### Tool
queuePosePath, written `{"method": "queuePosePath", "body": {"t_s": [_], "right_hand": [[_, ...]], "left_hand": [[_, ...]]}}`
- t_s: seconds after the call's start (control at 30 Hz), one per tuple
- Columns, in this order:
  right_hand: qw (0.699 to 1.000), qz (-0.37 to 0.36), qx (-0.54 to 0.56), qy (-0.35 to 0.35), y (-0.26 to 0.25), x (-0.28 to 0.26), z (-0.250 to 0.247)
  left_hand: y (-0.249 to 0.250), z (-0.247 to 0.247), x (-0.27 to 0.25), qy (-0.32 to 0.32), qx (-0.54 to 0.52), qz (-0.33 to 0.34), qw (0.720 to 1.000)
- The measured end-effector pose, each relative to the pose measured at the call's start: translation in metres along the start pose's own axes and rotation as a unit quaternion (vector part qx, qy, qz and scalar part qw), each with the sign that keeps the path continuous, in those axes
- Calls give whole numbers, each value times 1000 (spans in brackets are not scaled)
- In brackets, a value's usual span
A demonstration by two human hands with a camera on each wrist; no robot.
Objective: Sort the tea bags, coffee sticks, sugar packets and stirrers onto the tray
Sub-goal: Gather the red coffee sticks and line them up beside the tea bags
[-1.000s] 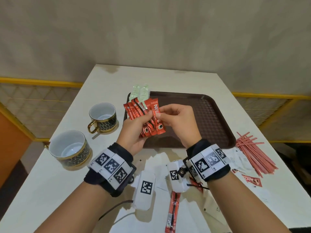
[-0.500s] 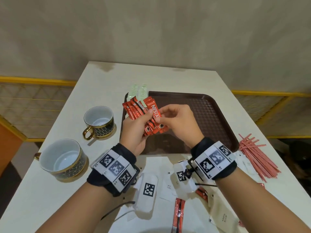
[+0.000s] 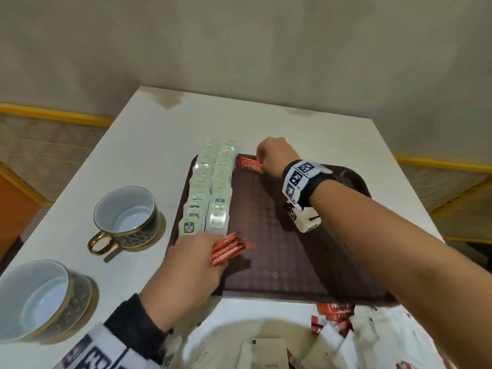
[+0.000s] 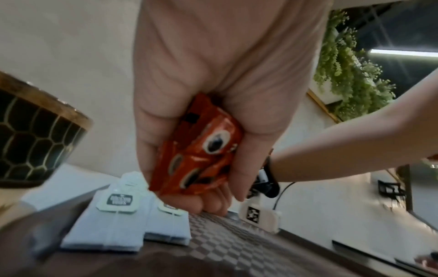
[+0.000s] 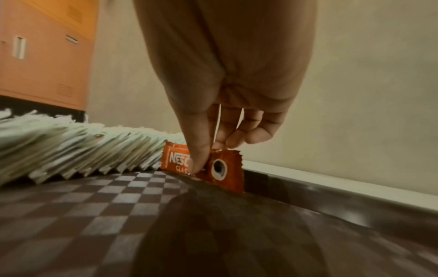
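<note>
Brown and checkered, the tray [image 3: 279,262] lay on the white tabletop [image 3: 149,155], with two rows of pale green tea bags [image 3: 213,190] along its left side, overlapping each other like tiles. The right hand [image 3: 274,158] reached to the far edge of the tray and pinched one red coffee stick [image 3: 249,165] between thumb and fingers. In the right wrist view this coffee stick [image 5: 203,165] stood on its long edge on the tray floor, just beside the end of the tea bag row [image 5: 78,146] and close to the far rim — whether it touched the rim I could not tell.

The left hand [image 3: 191,265] was at the near left corner of the tray, its fingers curled around a small bundle of coffee sticks [image 3: 229,249]; their red ends pointed out to the right above the tray. From the left wrist view the bundle [image 4: 199,155] was squeezed between palm and fingers of the left hand [image 4: 213,75], above the nearest tea bags [image 4: 113,221]. The two hands were well apart, one at the far side and one at the near side.

Two cups with white inside and gold rims stood on the tabletop left of the tray: one [image 3: 125,217] near the tea bags, the other [image 3: 40,299] closer to the person. In front of the tray lay a loose heap of white packets [image 3: 372,334] and some more red sticks [image 3: 332,312], partly blurred.
</note>
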State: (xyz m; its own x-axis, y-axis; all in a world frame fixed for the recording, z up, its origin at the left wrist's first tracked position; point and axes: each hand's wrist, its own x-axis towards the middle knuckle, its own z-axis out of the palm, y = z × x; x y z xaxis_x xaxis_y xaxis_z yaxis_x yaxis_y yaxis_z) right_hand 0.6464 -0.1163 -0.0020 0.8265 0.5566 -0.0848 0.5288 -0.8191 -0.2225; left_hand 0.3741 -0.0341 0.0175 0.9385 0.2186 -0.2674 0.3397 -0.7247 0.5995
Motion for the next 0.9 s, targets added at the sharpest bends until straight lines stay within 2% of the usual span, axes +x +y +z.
{"method": "queuePosePath", "body": {"t_s": [0.2, 0.47, 0.9], "right_hand": [[997, -32, -69, -7, 2, 22, 7], [998, -38, -46, -20, 6, 23, 10], [997, -49, -52, -29, 2, 11, 14]], "left_hand": [[5, -3, -2, -6, 5, -17, 1000], [7, 1, 0, -23, -16, -17, 999], [0, 1, -3, 34, -57, 7, 998]]}}
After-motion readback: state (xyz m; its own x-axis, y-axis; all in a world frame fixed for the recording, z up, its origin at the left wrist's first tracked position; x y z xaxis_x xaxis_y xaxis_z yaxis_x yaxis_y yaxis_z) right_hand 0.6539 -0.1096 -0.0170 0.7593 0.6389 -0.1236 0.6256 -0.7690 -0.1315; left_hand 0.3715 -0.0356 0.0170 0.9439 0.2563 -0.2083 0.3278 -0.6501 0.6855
